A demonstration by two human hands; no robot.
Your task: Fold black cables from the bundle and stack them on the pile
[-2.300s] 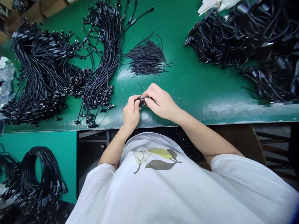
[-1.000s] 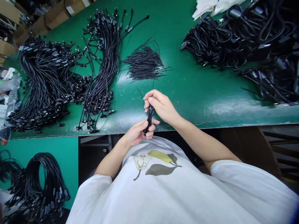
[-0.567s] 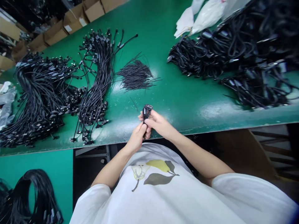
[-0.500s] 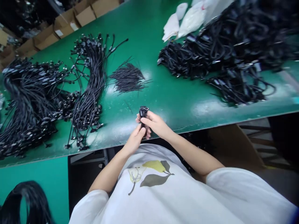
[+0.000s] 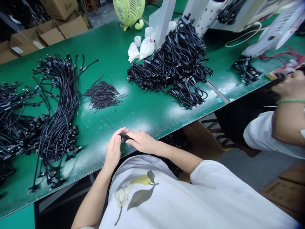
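Observation:
Both hands meet at the table's front edge around a black cable (image 5: 124,137), folded into a small bundle and mostly covered by fingers. My left hand (image 5: 113,149) closes on it from the left, and my right hand (image 5: 140,141) grips it from the right with the thumb on top. Just beyond them lies a loose pile of thin black twist ties (image 5: 103,94). One single tie (image 5: 107,122) rests nearer to me. On the left, a long bunch of straight black cables (image 5: 64,92) with metal plugs stretches across the green table (image 5: 95,133).
Coiled black cables (image 5: 176,54) form a heap at back right, with a smaller group (image 5: 188,93) before it. White bags (image 5: 145,48), a green fan (image 5: 130,12) and a white fan (image 5: 274,35) stand behind. A co-worker's hand (image 5: 293,84) is at far right. Cardboard boxes (image 5: 51,31) line the far edge.
The view has swung to the right, bringing the fans and co-worker in. My hands have turned the cable bundle from upright to lying more sideways, and now cover more of it.

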